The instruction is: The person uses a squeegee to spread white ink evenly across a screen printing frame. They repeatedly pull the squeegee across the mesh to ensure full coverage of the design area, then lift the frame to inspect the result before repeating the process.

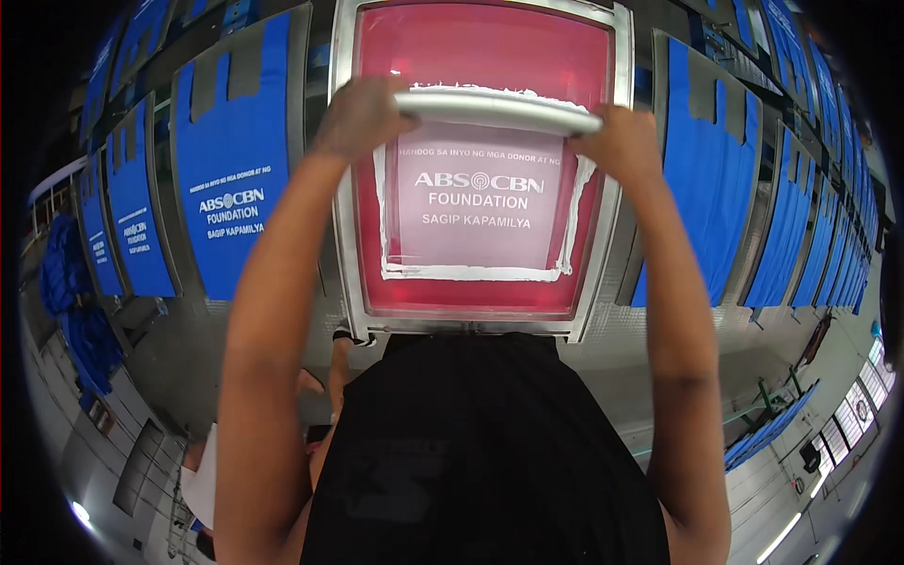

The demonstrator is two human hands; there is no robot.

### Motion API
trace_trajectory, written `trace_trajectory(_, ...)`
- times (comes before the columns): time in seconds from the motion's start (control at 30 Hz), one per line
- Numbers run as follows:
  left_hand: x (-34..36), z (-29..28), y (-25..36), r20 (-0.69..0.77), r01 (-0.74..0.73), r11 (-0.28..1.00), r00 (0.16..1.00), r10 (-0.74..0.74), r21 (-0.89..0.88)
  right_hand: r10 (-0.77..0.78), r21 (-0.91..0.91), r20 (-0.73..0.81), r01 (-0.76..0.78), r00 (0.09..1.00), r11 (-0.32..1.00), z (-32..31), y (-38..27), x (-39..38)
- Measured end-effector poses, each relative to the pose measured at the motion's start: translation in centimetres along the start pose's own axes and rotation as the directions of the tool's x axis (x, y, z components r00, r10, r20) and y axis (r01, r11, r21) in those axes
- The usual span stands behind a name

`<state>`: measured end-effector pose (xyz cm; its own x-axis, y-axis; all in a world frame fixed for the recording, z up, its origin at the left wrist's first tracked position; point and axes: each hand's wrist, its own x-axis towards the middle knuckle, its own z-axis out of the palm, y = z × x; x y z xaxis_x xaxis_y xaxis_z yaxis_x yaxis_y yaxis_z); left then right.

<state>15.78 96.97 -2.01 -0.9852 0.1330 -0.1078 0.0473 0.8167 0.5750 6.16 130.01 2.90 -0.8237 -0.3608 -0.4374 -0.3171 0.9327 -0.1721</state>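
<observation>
A screen-printing frame (622, 56) of silvery metal holds a red mesh (471, 47) in front of me. White ink (461, 273) borders a paler panel with white lettering in the mesh's middle. Across the upper part of this panel lies a pale squeegee (494, 110). My left hand (363, 118) is wrapped round its left end, slightly blurred, and my right hand (617, 141) grips its right end. Both arms reach forward, the squeegee running level between them. Whatever lies under the mesh is mostly hidden.
Blue cloth pieces shaped like bags, one (231, 160) on the left with white print and one (706, 160) unprinted on the right, lie on boards along both sides. Several more follow outward. Behind my left arm, another person's leg (339, 372) shows near the floor.
</observation>
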Motion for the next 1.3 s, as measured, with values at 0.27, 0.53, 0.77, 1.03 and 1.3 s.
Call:
trace_trajectory(0.27, 3.8, -5.1, 2.2, 0.233, 0.235, 0.959, 0.935, -0.268, 0.161, -0.034, 0.009, 0.022, 0.034, 0.999, 0.999, -5.1, -0.4, 2.0)
trace_trajectory(0.53, -11.0, -0.1, 4.9, 0.013, 0.419, 0.828, 0.894, -0.447, -0.372, -0.171, 0.013, 0.053, 0.17, 0.984, 0.985, -3.7, -0.4, 3.4)
trace_trajectory(0.77, -30.4, 13.8, 17.1, 0.693, 0.758, 0.179, 0.648, -0.315, -0.627, -0.475, -0.013, 0.055, 0.476, 0.878, 0.879, -2.0, -4.7, 5.6)
trace_trajectory(1.03, -32.7, 15.3, 18.7, 0.645, 0.72, 0.167, 0.683, -0.343, -0.673, -0.405, -0.084, 0.09, 0.412, 0.91, 0.907, -3.1, -5.9, 4.3)
trace_trajectory(1.3, -32.4, 12.6, 20.2, 0.561, 0.642, 0.205, 0.754, -0.34, -0.738, -0.408, -0.101, 0.02, 0.408, 0.913, 0.907, -1.1, -6.7, -4.3)
